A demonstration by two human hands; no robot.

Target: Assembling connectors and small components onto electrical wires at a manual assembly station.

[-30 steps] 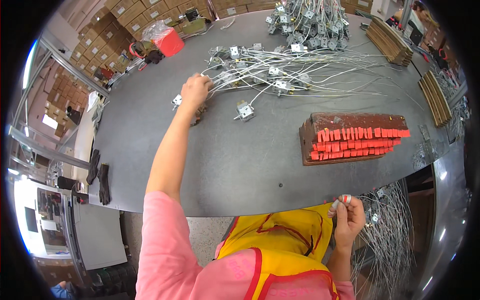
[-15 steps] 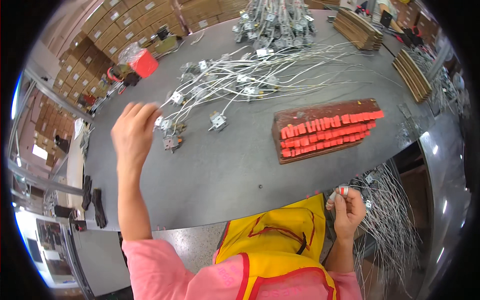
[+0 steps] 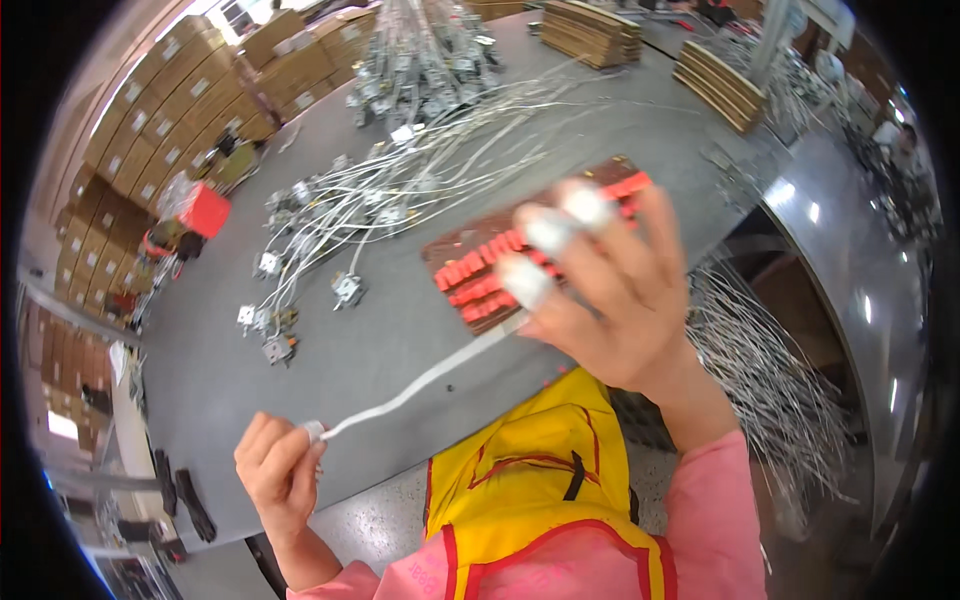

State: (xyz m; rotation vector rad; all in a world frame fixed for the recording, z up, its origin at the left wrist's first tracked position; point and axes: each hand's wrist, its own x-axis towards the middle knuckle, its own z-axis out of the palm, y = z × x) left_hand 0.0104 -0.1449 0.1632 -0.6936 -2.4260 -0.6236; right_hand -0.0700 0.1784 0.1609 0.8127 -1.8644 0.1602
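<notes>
My left hand [image 3: 278, 470] is closed in a pinch on one end of a white cord [image 3: 415, 389], low over the left front of the table. A pale wrap covers a fingertip there. The cord slants up to my right hand [image 3: 625, 290], where its other end passes out of sight by the thumb. That hand is blurred, its fingers apart, white wraps on several fingertips. It hovers in front of a brown block [image 3: 437, 257] set with rows of small red pieces [image 3: 478, 290], hiding the block's right part.
White-wired metal parts [image 3: 375, 200] lie spread across the table [image 3: 380, 320], with a taller heap [image 3: 425, 70] behind. Cardboard stacks [image 3: 590, 35] stand at the back. Many wires [image 3: 770, 370] hang at the right below the table edge. A red container [image 3: 205, 210] sits far left.
My left hand has come down toward the table's front edge. My right hand has risen from the wires at the right to the block. The white cord now spans between them; the view has shifted.
</notes>
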